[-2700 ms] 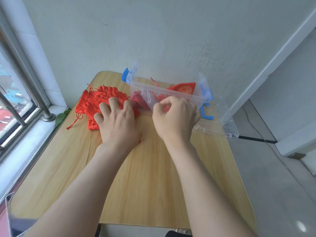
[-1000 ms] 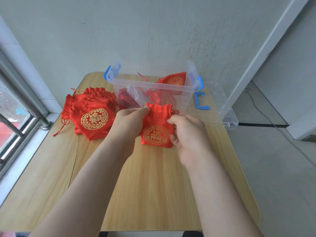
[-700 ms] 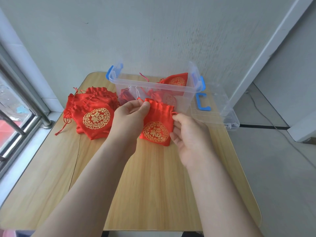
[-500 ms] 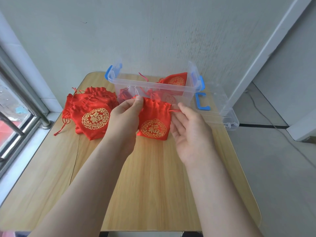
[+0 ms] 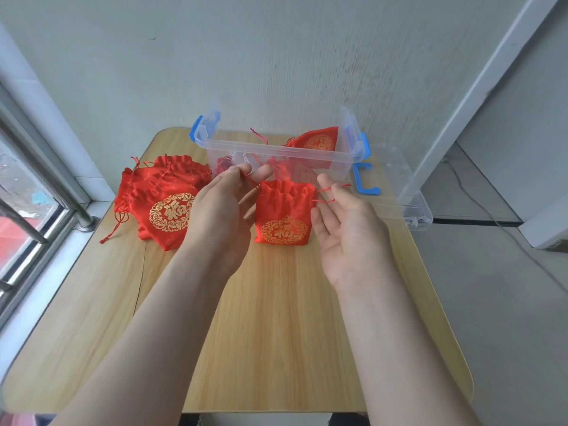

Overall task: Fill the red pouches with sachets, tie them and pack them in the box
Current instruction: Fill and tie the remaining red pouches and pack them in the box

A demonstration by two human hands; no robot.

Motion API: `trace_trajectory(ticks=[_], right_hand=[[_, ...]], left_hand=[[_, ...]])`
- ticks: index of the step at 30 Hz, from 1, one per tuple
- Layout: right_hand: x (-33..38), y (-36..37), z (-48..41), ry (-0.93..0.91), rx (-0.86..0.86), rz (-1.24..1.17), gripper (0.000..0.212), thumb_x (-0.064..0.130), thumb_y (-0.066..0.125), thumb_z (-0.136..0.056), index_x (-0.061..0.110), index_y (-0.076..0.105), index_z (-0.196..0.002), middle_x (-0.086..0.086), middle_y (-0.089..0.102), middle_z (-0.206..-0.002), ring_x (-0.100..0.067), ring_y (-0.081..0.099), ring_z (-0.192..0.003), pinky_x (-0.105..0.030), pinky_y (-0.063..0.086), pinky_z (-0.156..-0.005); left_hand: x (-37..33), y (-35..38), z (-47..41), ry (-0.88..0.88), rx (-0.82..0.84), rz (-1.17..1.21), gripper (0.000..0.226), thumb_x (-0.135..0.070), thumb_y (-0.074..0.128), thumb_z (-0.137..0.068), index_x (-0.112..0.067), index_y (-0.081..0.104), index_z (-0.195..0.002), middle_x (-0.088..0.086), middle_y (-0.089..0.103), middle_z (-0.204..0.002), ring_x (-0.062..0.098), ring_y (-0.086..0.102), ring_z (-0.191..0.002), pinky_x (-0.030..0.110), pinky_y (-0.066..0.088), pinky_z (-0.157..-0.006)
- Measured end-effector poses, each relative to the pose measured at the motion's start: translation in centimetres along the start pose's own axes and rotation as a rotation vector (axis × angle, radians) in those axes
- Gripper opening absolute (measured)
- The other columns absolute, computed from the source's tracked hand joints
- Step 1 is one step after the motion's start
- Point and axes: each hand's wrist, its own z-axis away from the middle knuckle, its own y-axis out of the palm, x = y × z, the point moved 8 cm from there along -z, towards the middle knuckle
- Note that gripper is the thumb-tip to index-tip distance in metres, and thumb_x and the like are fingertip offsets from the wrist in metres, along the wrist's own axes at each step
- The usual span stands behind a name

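Observation:
A red pouch (image 5: 284, 217) with a gold emblem hangs between my hands, just above the wooden table (image 5: 276, 333). My left hand (image 5: 224, 210) pinches its left drawstring between thumb and forefinger. My right hand (image 5: 347, 229), palm up, has the right drawstring looped over its fingers. The pouch's mouth is gathered. Behind it stands a clear plastic box (image 5: 276, 155) with blue clips, holding several red pouches. A pile of red pouches (image 5: 163, 198) lies at the left.
The clear box lid (image 5: 396, 192) with a blue handle lies right of the box, over the table's edge. A window with metal bars (image 5: 27, 210) runs along the left. A wall stands close behind the box.
I took one pouch out of the pile and lifted it before the box. My hands shifted from its top corners to the drawstrings, now drawn out sideways.

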Motion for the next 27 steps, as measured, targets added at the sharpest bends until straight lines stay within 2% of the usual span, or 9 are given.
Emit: trace_trajectory(ticks=[6, 8, 11, 14, 16, 19, 21, 23, 27], right_hand=[[0.4, -0.1, -0.1, -0.026, 0.010, -0.049, 0.015, 0.024, 0.067, -0.105, 0.023, 0.071, -0.119, 0.003, 0.082, -0.111, -0.013, 0.077, -0.110, -0.030, 0.055, -0.102], [0.4, -0.2, -0.1, -0.021, 0.003, -0.077, 0.015, 0.024, 0.066, -0.106, 0.023, 0.070, -0.121, 0.002, 0.082, -0.111, -0.014, 0.077, -0.109, -0.032, 0.054, -0.103], [0.3, -0.3, -0.2, -0.011, -0.018, -0.140, 0.018, 0.019, 0.057, -0.111, 0.012, 0.064, -0.126, -0.001, 0.083, -0.104, -0.017, 0.080, -0.099, -0.036, 0.059, -0.098], [0.0, -0.8, -0.3, 0.003, -0.074, -0.189, 0.018, 0.015, 0.048, -0.114, 0.006, 0.057, -0.127, -0.008, 0.081, -0.104, -0.024, 0.082, -0.093, -0.042, 0.063, -0.091], [-0.1, -1.2, -0.3, 0.017, -0.122, -0.213, 0.014, 0.012, 0.044, -0.115, 0.007, 0.053, -0.124, -0.009, 0.076, -0.109, -0.025, 0.082, -0.087, -0.043, 0.064, -0.088], [-0.2, -1.6, 0.0, 0.050, -0.171, -0.266, 0.013, 0.008, 0.041, -0.115, 0.006, 0.052, -0.108, -0.008, 0.070, -0.101, -0.025, 0.081, -0.075, -0.044, 0.065, -0.085], [-0.3, -1.7, 0.1, 0.074, -0.184, -0.276, 0.018, 0.007, 0.043, -0.114, 0.004, 0.056, -0.101, -0.007, 0.068, -0.088, -0.017, 0.077, -0.062, -0.039, 0.068, -0.074], [-0.4, -1.9, 0.1, 0.107, -0.188, -0.245, 0.024, 0.003, 0.044, -0.111, 0.006, 0.059, -0.093, -0.003, 0.067, -0.070, -0.009, 0.063, -0.046, -0.028, 0.064, -0.057], [-0.6, -2.0, 0.0, 0.142, -0.178, -0.172, 0.026, -0.003, 0.040, -0.107, 0.012, 0.054, -0.091, 0.001, 0.068, -0.063, -0.007, 0.035, -0.035, -0.018, 0.039, -0.038]], left_hand=[[0.4, -0.8, -0.3, -0.023, -0.090, 0.148, 0.020, -0.022, 0.043, -0.115, -0.018, 0.063, -0.115, 0.004, 0.080, -0.117, 0.017, 0.077, -0.108, 0.036, 0.051, -0.106], [0.5, -1.1, -0.3, -0.034, -0.140, 0.229, 0.024, -0.022, 0.037, -0.117, -0.017, 0.060, -0.110, 0.006, 0.081, -0.115, 0.020, 0.078, -0.108, 0.036, 0.054, -0.101], [0.4, -1.0, 0.0, -0.042, -0.178, 0.326, 0.031, -0.025, 0.030, -0.118, -0.016, 0.056, -0.103, 0.005, 0.083, -0.104, 0.019, 0.080, -0.099, 0.035, 0.055, -0.088], [0.4, -1.0, 0.2, -0.028, -0.224, 0.408, 0.032, -0.025, 0.033, -0.118, -0.012, 0.057, -0.101, 0.002, 0.079, -0.082, 0.019, 0.080, -0.080, 0.041, 0.063, -0.082], [0.4, -1.3, 0.3, -0.003, -0.277, 0.458, 0.031, -0.024, 0.037, -0.117, -0.010, 0.057, -0.097, 0.003, 0.067, -0.067, 0.018, 0.072, -0.062, 0.043, 0.067, -0.075], [0.7, -1.9, 0.1, -0.020, -0.311, 0.413, 0.034, -0.025, 0.038, -0.117, -0.015, 0.056, -0.090, -0.002, 0.052, -0.060, 0.013, 0.053, -0.048, 0.033, 0.062, -0.062], [0.8, -2.1, -0.1, -0.035, -0.313, 0.355, 0.035, -0.027, 0.038, -0.117, -0.018, 0.055, -0.087, -0.005, 0.048, -0.059, 0.011, 0.043, -0.046, 0.025, 0.053, -0.052], [1.0, -2.2, -0.3, -0.044, -0.317, 0.304, 0.036, -0.027, 0.037, -0.117, -0.020, 0.054, -0.085, -0.006, 0.046, -0.058, 0.010, 0.039, -0.045, 0.022, 0.046, -0.047], [1.2, -2.2, -0.4, -0.064, -0.324, 0.257, 0.038, -0.025, 0.035, -0.117, -0.023, 0.049, -0.082, -0.007, 0.043, -0.056, 0.010, 0.032, -0.042, 0.020, 0.034, -0.041]])
